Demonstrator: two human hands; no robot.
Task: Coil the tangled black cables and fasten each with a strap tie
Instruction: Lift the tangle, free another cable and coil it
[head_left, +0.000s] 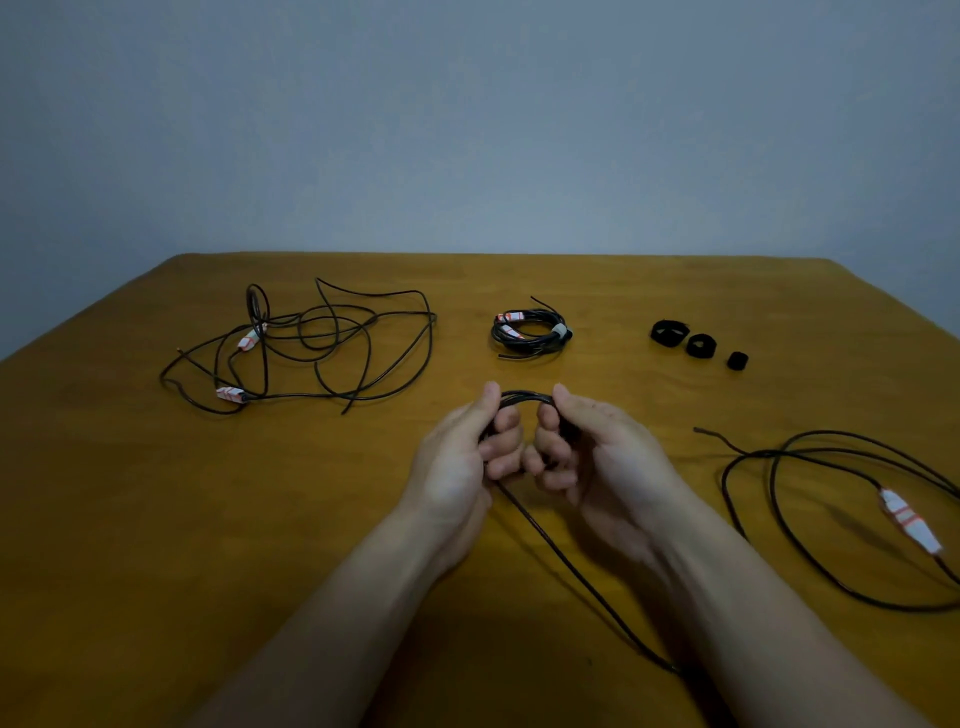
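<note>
My left hand (457, 462) and my right hand (597, 457) are both closed on a small coil of black cable (524, 399) held just above the table's middle. Its loose tail (566, 561) runs back toward me and under my right forearm. A tangled heap of black cable (311, 348) with white-and-red tagged ends lies at the far left. A coiled cable bound with a strap (530, 332) lies behind my hands. Three rolled black strap ties (698, 343) sit at the far right.
The wooden table (156, 519) carries everything. Loose loops of another black cable (841, 519) with a white-and-red tag spread along the right edge, partly out of frame. A plain grey wall stands behind the table.
</note>
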